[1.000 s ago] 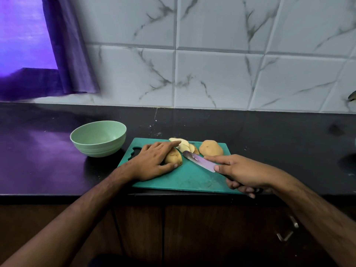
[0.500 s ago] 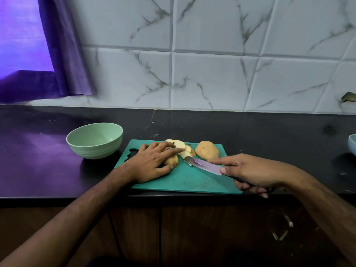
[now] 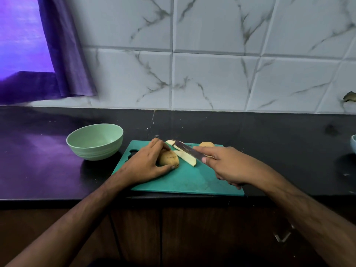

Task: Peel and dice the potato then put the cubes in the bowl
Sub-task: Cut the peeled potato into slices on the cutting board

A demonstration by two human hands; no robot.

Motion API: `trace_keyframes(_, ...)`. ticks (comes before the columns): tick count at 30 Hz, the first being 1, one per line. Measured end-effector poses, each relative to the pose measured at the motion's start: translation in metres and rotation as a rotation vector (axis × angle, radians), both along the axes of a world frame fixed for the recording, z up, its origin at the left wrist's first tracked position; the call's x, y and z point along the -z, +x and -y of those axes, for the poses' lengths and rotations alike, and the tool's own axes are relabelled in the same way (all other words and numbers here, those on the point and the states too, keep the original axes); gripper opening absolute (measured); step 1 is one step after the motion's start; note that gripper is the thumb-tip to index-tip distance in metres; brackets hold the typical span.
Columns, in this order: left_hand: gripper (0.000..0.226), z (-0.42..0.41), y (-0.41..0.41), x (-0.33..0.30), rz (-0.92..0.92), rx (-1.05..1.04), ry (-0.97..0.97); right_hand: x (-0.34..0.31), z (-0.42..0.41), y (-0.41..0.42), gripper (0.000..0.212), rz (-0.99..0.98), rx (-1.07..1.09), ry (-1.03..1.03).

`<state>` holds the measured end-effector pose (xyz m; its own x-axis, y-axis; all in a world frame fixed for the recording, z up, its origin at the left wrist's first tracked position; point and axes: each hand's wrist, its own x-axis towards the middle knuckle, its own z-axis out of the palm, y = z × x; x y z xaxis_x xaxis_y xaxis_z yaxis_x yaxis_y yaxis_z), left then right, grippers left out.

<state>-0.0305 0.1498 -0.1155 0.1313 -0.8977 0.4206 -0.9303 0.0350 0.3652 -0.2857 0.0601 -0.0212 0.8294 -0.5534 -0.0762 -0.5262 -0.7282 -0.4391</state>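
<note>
Left hand: the left hand (image 3: 148, 163) grips an unpeeled potato piece (image 3: 169, 158) on the teal cutting board (image 3: 185, 180), fingers curled over it, thumb at its near end.
Right hand: the right hand (image 3: 229, 166) grasps a knife (image 3: 189, 151), blade pointing to 10 o'clock over pale slices (image 3: 185, 157).
Other potato: another piece (image 3: 206, 144) lies at the board's 12 o'clock edge.
Bowl: the green bowl (image 3: 95, 141) stands at 9 o'clock of the board, on the black counter (image 3: 269, 135).

Illumination is dim and cool. Violet light enters from the window (image 3: 21, 33) at upper left and casts a purple sheen on the table (image 3: 36, 158) below it. Soft shadows lie beneath the bowl (image 3: 95, 140) and both hands. Wide-angle distortion bends the tile lines. Focus is slightly soft throughout.
</note>
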Motion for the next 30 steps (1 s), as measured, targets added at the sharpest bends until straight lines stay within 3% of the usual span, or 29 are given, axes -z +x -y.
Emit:
trace_keyframes(7,0.063,0.001,0.002,0.001,-0.048,0.003,-0.044,0.009,-0.008,0.035,0.041,-0.089,-0.044,-0.296)
trace_keyframes(13,0.071,0.002,0.003,0.001,0.015,-0.093,-0.066,0.009,-0.006,0.038,0.044,-0.145,-0.085,-0.414)
trace_keyframes(23,0.066,0.008,0.01,0.003,-0.143,-0.095,-0.085,-0.003,0.007,0.066,0.044,-0.271,-0.124,-0.297)
trace_keyframes(30,0.056,0.009,0.01,0.002,-0.126,-0.082,-0.105,0.012,0.012,0.094,0.035,-0.221,-0.103,-0.172)
